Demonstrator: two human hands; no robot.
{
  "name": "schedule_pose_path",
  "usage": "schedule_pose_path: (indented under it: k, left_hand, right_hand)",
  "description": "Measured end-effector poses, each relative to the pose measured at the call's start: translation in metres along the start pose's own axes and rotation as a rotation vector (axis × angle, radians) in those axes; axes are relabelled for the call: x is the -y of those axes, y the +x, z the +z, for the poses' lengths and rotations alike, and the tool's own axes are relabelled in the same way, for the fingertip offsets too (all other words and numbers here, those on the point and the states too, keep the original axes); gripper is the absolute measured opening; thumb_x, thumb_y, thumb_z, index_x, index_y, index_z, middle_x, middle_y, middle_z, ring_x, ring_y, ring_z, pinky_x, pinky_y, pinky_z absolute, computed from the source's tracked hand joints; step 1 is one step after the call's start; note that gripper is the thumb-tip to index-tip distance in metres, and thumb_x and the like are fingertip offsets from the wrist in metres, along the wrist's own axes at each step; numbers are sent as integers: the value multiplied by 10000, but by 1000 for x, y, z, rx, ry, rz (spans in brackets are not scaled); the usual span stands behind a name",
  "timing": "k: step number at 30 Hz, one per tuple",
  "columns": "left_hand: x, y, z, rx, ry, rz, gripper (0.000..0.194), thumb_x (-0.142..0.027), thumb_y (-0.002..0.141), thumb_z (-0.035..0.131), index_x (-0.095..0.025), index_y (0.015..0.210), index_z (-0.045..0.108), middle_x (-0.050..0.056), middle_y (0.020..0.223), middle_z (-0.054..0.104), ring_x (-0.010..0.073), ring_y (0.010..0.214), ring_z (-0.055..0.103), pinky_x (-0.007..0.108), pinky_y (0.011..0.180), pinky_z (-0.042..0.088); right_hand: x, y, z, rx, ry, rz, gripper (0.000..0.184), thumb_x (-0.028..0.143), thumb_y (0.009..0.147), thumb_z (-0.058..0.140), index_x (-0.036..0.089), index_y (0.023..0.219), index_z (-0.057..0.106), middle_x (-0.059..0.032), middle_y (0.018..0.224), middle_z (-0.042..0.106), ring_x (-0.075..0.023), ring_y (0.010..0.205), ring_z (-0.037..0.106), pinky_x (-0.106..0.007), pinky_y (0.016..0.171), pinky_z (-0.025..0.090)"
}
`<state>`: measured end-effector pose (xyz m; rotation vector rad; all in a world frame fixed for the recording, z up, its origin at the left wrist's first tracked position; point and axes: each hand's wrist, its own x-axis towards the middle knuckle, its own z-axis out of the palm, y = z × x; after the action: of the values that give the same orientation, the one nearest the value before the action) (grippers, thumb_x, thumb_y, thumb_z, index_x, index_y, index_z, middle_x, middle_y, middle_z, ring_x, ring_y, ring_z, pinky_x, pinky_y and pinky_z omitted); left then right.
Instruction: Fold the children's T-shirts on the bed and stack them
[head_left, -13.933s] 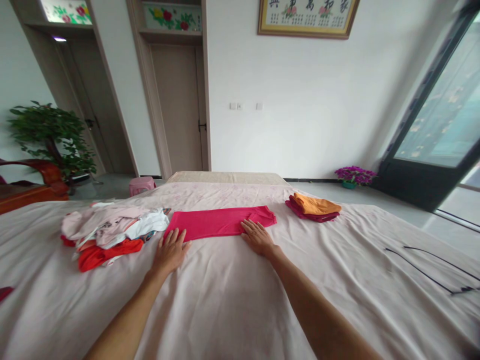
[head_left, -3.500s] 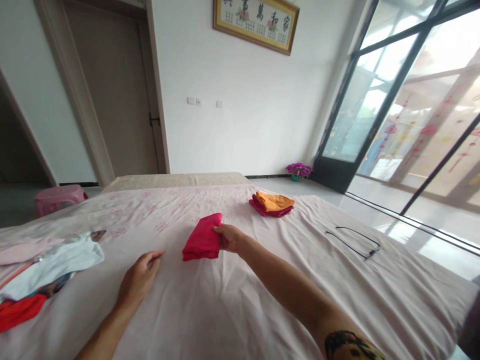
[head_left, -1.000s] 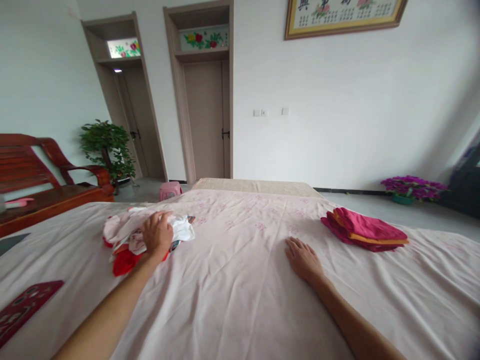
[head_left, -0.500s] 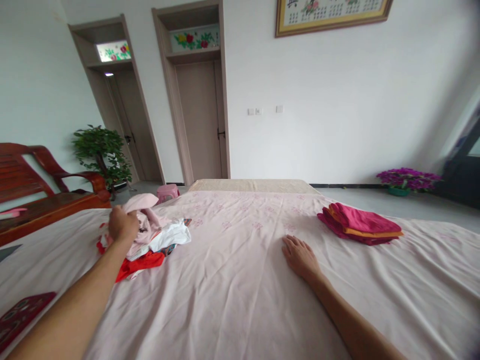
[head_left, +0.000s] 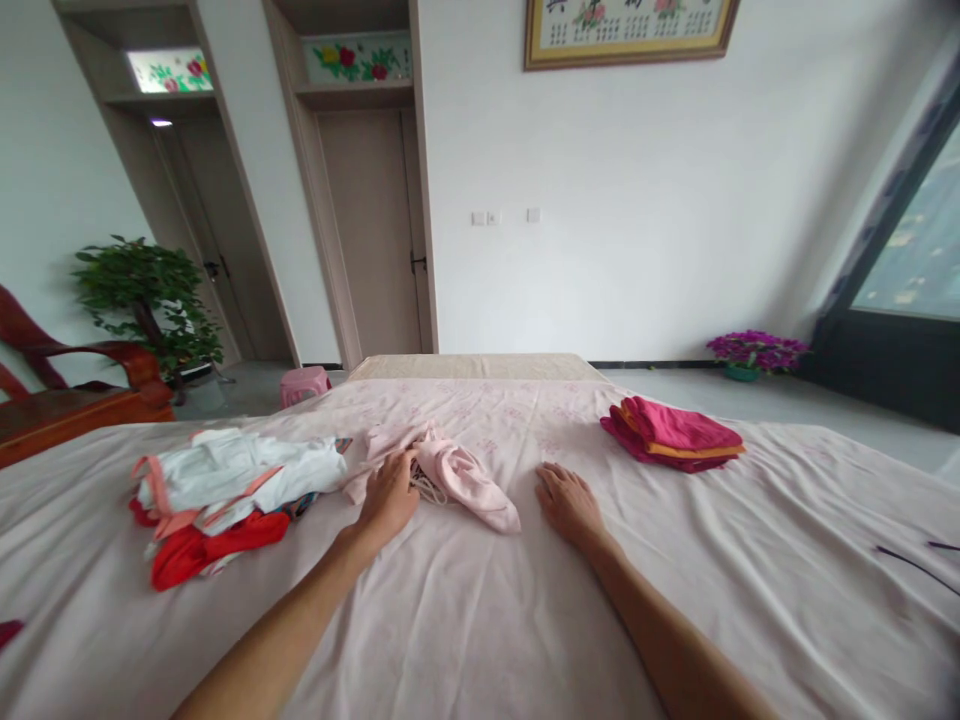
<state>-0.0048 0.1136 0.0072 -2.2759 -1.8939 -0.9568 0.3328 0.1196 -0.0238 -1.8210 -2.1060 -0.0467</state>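
My left hand is closed on a crumpled light pink garment that lies on the bed sheet in the middle of the view. Thin cord-like strings show beside the fingers; the fingertips are partly hidden in the cloth. Just right of the garment, my right hand rests flat on the sheet with its fingers stretched out, holding nothing. To the left lies a loose pile of clothes, with a white garment with coral trim over a red one. A folded stack of magenta and orange cloth lies at the right.
A pale pink patterned sheet covers the wide surface before me. Beyond it stand a pink stool, a wooden armchair, a potted plant and purple flowers. Dark thin cords lie at the right edge.
My left hand has carried the pink garment rightward from the clothes pile to the middle of the sheet. The white garment is now uncovered. My right hand stays flat; the view has turned right.
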Motion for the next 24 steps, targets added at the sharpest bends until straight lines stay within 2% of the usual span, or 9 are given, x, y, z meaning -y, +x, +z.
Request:
schedule_pose_path:
  k: [2, 6, 11, 24]
  left_hand:
    - [8, -13, 10, -15, 106, -97, 557, -63, 770, 503, -184, 1313, 514, 153, 1369, 555, 284, 1307, 489, 478, 1047, 407]
    - [30, -30, 16, -47, 292, -194, 472, -216, 872, 506, -160, 1340, 516, 177, 1391, 538, 332, 1266, 507, 523, 1011, 409]
    - [49, -45, 25, -43, 370, -180, 490, -351, 936, 469, -141, 1377, 512, 178, 1429, 510, 324, 1330, 446, 497, 1047, 378]
    - [46, -46, 25, -74, 395, -152, 427, -305, 939, 442, -152, 1320, 556, 150, 1364, 569, 268, 1291, 487, 402, 1049, 367]
  right_hand:
    - [1, 0, -1, 9, 6, 10, 429, 310, 971, 392, 210, 1341, 584, -80, 1454, 524, -230, 1325, 458, -354, 1121, 273]
    - [1, 0, 0, 1, 12, 10, 428, 310, 972, 389, 202, 1335, 588, -83, 1446, 530, -232, 1312, 468, -353, 1114, 274]
    - [-1, 0, 3, -12, 15, -7, 417, 309, 978, 385, 203, 1324, 593, -84, 1429, 542, -229, 1286, 484, -347, 1109, 270]
    - [-1, -4, -1, -4, 4, -1, 407, 301, 977, 396, 218, 1327, 588, -72, 1440, 536, -221, 1306, 470, -337, 1105, 284]
